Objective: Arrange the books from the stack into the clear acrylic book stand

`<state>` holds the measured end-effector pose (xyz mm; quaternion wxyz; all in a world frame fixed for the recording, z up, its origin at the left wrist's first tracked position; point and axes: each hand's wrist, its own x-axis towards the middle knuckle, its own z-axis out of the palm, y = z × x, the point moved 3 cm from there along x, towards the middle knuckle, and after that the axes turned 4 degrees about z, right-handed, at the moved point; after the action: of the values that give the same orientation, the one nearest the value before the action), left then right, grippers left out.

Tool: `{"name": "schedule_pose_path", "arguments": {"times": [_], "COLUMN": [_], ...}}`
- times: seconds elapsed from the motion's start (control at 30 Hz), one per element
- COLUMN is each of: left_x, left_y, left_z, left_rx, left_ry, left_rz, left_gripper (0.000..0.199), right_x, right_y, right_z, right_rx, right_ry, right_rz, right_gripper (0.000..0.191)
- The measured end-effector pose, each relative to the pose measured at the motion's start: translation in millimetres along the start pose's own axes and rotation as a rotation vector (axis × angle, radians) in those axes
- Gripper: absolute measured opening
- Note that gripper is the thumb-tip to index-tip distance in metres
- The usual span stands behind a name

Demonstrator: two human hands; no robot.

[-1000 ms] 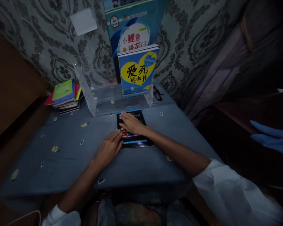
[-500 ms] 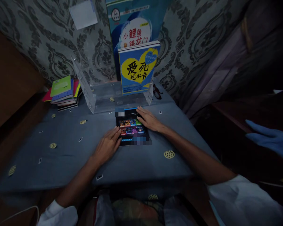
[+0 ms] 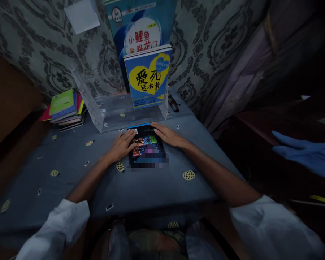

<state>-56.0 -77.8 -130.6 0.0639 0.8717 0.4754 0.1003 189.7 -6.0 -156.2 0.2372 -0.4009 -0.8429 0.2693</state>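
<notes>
A dark book (image 3: 146,141) with rows of small coloured pictures and a blue top edge lies flat on the patterned blue-grey tablecloth (image 3: 151,187). Pixelation covers its lower part. My left hand (image 3: 121,145) rests with outstretched fingers on the book's upper left side. On the opposite side, the fingers of my right hand (image 3: 166,135) lie over the upper right corner, also stretched out. Neither hand is wrapped around anything. Just behind the book stands a clear plastic rack (image 3: 93,108), holding a blue book with a yellow heart (image 3: 148,77) and, behind it, a taller teal book (image 3: 115,30).
Several notebooks (image 3: 63,103) are stacked at the back left. Dark-framed glasses (image 3: 173,104) lie right of the rack. A white paper (image 3: 82,16) hangs on the patterned wall. Beyond the table's right edge is a blue glove (image 3: 308,151); a curtain (image 3: 238,79) hangs there.
My left hand has slid from the book's lower left edge up towards its upper left corner. My right hand stays at the upper right. The camera view has shifted slightly.
</notes>
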Motion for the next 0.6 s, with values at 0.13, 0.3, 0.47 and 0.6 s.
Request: {"name": "schedule_pose_path", "arguments": {"times": [0.13,0.3,0.47,0.6], "left_x": [28.8,47.5,38.7,15.1], "left_y": [5.4,26.1,57.5,87.7], "left_z": [-0.4,4.8,8.9,11.3], "left_rx": [0.015,0.016,0.042,0.034], "left_ry": [-0.109,-0.152,-0.178,-0.195], "left_rz": [0.1,0.232,0.364,0.483], "left_gripper": [0.058,0.059,0.059,0.059], "right_x": [0.4,2.0,1.4,1.6], "right_y": [-1.1,-0.8,-1.9,-4.7], "right_z": [-1.1,-0.8,-1.4,-0.6], "right_rx": [0.018,0.029,0.036,0.021], "right_ry": [0.0,0.007,-0.001,0.019], "right_rz": [0.025,0.028,0.041,0.047], "right_gripper": [0.061,0.068,0.071,0.073]}}
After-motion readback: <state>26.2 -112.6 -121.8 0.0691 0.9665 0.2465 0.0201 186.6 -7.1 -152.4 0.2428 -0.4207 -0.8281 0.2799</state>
